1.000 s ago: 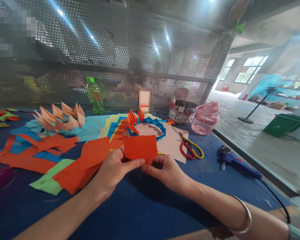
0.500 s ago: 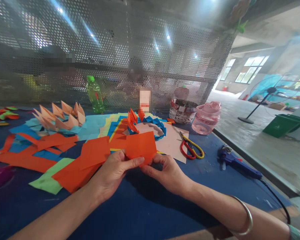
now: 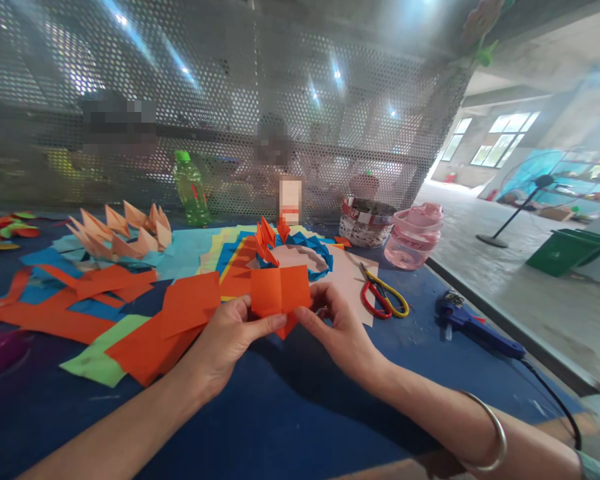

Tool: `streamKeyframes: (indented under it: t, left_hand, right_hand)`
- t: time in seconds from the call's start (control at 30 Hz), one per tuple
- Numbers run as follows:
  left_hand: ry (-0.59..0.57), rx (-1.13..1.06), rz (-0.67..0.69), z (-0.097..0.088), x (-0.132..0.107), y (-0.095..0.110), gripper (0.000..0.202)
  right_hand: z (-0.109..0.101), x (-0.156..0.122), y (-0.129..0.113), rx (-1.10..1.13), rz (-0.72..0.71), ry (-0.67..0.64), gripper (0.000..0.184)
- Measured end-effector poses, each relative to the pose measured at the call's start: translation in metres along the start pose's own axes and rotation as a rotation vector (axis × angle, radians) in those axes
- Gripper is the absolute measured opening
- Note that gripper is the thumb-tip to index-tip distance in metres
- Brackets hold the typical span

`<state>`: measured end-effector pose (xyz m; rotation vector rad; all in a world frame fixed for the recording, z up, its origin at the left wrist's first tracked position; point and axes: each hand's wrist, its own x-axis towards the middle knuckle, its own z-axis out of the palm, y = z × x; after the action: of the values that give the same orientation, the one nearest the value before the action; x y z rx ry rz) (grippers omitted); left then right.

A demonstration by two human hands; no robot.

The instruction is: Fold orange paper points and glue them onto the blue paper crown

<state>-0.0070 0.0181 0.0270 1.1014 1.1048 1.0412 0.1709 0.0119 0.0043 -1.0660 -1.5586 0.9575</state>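
Note:
A piece of orange paper with a crease down its middle is held up between my hands above the blue table. My left hand pinches its lower left part, the thumb lying across the front. At the lower right edge, my right hand grips it between thumb and fingers. A folded point of the paper hangs below my thumbs. Just behind stands a ring of folded blue paper with upright orange folded pieces at its left. More orange sheets lie beside my left hand.
Scissors and a blue glue gun lie to the right. Behind them stand a woven basket and a pink plastic container. A peach folded-paper ring and a green bottle are at the back left, before a perforated screen.
The orange paper has turned and opened out, so its middle crease now shows. My right hand has shifted up along its right side, while my left hand stays nearly in place.

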Motion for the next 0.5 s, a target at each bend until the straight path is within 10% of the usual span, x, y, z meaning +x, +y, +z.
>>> streamKeyframes:
  t: [0.5]
  left_hand:
    - [-0.018, 0.059, 0.009, -0.0004, 0.0017, -0.0017, 0.042]
  right_hand:
    - [-0.0003, -0.0001, 0.0011, -0.174, -0.092, -0.105, 0.012]
